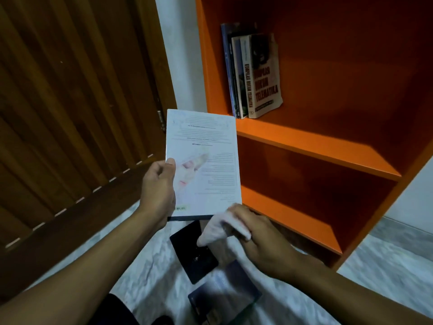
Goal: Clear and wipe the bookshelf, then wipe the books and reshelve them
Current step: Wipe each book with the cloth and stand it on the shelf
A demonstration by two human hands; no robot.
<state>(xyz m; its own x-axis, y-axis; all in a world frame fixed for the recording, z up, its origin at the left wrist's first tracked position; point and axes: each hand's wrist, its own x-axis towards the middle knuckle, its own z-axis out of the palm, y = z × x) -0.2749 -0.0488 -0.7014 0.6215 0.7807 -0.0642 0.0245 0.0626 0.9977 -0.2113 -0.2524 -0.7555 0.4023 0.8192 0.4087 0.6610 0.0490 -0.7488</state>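
1. Hard to make out: the small print on the white book's (203, 165) cover is too fine and washed out to read, and the faint pinkish picture on it is blurred. The white cloth (219, 227) is motion-smeared, so its edges are uncertain. Two books on the floor are partly hidden: a dark book (192, 250) lies under the cloth and hand, and a bluish book (222, 299) nearer the camera is blurred, with its near corner cut off by the bottom edge.

2. Grip: the left hand (159, 191) grasps the white book along its left edge near the lower corner, thumb on the facing cover, fingers behind and out of sight. The right hand (260, 242) clenches the cloth, which bunches out to the left of the fingers and touches the book's lower right corner.

3. Position: the white book is held in the air above the pale marbled floor (145, 273), just left of the orange bookshelf (316, 146), between a wooden slatted door (70, 102) at left and the shelf at right.

4. Orientation: its long axis runs roughly upright, top end tipped away from the camera, broad cover facing the viewer, barcode near the lower left corner.

5. On the shelf's upper board, a few shelved books (251, 76) stand upright toward the left wall, the rightmost with red lettering on its cover.
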